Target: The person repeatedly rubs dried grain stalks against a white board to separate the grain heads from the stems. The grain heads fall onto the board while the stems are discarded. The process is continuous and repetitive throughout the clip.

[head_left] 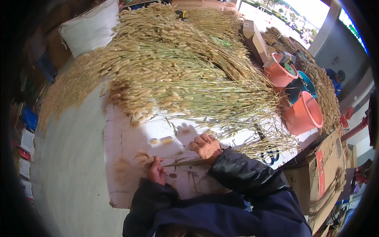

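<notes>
My left hand (156, 171) pinches a small bunch of dried bunny-tail grass just below its fluffy heads (144, 159), near the front left of the white tabletop (118, 133). From it the thin stems (186, 162) run right, under my right forearm. My right hand (205, 146), fingers curled, is above the tabletop beside thin stems; whether it grips one I cannot tell. A few loose grass heads (166, 140) lie between and beyond my hands. Behind them is a large heap of the same dried grass (177, 86), heads to the left and stems to the right.
Pink buckets (299, 118) and a teal bucket (308, 83) stand at the right. Scissors with dark blue handles (270, 155) lie by the stems near my right sleeve. An open cardboard box (328, 166) stands at the lower right, a white sack (90, 29) at the upper left. A person (336, 80) is far right.
</notes>
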Motion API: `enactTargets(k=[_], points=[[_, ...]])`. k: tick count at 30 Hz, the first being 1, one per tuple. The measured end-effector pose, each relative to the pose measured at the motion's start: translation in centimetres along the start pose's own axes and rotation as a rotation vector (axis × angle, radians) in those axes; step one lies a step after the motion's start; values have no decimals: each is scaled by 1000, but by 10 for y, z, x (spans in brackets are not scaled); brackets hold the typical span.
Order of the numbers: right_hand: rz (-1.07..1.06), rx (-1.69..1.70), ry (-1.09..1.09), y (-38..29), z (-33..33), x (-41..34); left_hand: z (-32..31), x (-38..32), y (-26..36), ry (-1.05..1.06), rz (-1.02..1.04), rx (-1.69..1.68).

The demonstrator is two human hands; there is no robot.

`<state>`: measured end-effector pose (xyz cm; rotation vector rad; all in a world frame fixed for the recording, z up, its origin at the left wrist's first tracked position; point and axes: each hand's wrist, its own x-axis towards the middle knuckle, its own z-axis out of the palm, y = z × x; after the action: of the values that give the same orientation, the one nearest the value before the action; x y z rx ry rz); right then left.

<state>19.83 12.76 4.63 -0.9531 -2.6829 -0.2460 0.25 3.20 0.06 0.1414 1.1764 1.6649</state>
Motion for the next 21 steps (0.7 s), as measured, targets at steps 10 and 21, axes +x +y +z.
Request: enactTargets(k=[10, 21], points=[[141, 64, -308, 21, 0, -4, -9, -2, -3, -80, -108, 186], [152, 329, -362, -12, 3, 65, -7, 5, -6, -60, -150, 37]])
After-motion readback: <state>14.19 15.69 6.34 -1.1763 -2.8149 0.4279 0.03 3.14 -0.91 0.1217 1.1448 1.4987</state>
